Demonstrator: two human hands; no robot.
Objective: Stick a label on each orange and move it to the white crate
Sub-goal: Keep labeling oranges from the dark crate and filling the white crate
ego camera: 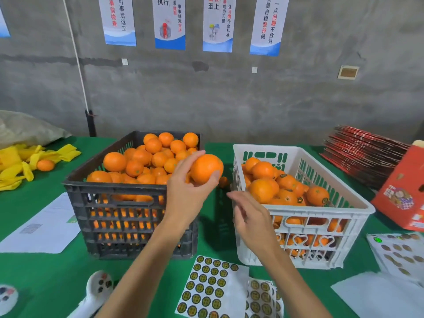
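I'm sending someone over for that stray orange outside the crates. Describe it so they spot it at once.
Start at the black crate full of oranges, then look left across the green table to the heap of yellow cloths. The stray orange lies alone among them, the only orange on that side in no crate.

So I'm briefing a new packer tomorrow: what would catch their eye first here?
Probably the black crate heaped with oranges at centre left, and beside it on the right the white crate partly filled with labelled fruit. Between them the left hand holds up an orange, with the right hand just below it. A label sheet lies on the green table in front.
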